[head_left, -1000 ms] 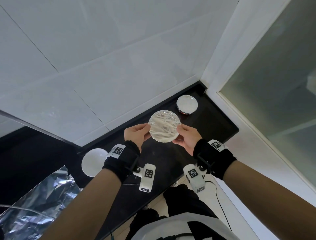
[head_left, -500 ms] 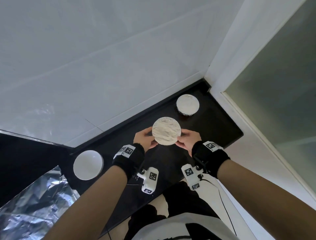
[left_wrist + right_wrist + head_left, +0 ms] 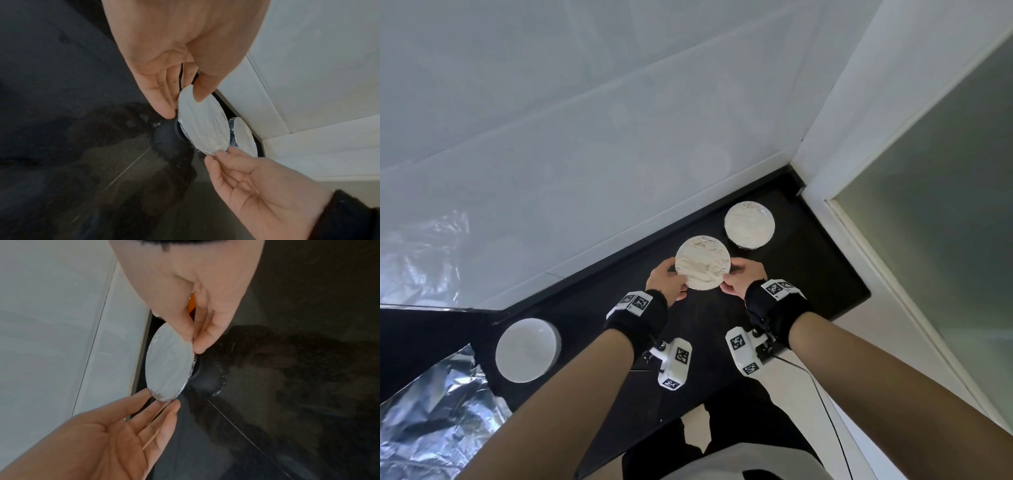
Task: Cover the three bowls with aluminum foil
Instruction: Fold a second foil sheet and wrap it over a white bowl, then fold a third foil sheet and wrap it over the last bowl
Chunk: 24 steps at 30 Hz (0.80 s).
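Both my hands hold a foil-covered bowl by its rim, low over the black counter; I cannot tell whether it touches. My left hand pinches the left rim, thumb on the foil and fingers beside it. On the right rim my right hand pinches between thumb and fingers. A second foil-covered bowl stands just behind on the right, near the wall corner. An uncovered white bowl sits on the counter to the left.
A crumpled sheet of aluminum foil lies at the lower left beside the white bowl. White wall panels rise behind the counter, and a frosted glass door stands at the right. The counter's front edge runs under my wrists.
Both hands have carried the covered bowl down and away from me, to a spot beside the other covered bowl. The grip on it is the same.
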Available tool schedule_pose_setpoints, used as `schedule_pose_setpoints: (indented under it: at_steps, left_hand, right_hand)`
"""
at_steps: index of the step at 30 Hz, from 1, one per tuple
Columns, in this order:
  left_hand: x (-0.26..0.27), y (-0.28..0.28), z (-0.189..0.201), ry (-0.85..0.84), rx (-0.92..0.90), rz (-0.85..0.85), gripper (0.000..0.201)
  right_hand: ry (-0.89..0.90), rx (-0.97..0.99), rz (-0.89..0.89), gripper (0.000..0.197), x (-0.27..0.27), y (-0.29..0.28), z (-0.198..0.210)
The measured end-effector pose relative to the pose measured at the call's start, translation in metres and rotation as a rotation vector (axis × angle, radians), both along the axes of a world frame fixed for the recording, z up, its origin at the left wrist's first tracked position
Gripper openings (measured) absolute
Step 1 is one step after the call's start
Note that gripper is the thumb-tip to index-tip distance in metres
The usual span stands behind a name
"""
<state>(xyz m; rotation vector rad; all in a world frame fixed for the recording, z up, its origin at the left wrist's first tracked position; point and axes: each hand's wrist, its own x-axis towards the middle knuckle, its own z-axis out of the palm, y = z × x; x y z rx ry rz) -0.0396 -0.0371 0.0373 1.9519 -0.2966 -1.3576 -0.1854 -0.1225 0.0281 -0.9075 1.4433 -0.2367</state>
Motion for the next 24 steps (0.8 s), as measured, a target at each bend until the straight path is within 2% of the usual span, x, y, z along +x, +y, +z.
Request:
schedule_pose_setpoints:
  at_steps: [6,13,14,16,19,21,24]
  left_hand:
    - [-0.004,-0.009,0.0,0.023,-0.02,-0.047,0.051]
    - [-0.02,-0.009,-0.001,0.009,-0.099,-0.137,0.069]
    - [-0.022,-0.008,-0.002,0.009,-0.108,-0.146,0.068]
    - [-0.024,-0.005,-0.004,0.017,-0.117,-0.142,0.058]
    - [-0.024,-0.002,-0.004,0.024,-0.129,-0.146,0.03]
    - [-0.018,-0.002,0.0,0.025,-0.171,-0.159,0.022]
    - [-0.003,-0.003,0.009,0.007,-0.238,-0.115,0.025]
  right_hand:
    - [0.078,-0.042,0.013,0.035,-0.009,-0.004,-0.001]
    - [0.242,-0.05,0.074,0.054,-0.032,-0.004,0.01]
    - [0.289,-0.077,0.066,0.049,-0.038,-0.002,0.011]
    - [0.39,-0.133,0.063,0.029,-0.049,0.005,0.012]
    - [0.463,-0.161,0.126,0.003,-0.059,0.016,0.015]
    - [0.458,-0.178,0.186,0.013,-0.058,0.016,0.016]
    - [0.38,-0.23,0.253,0.019,-0.046,0.009,0.024]
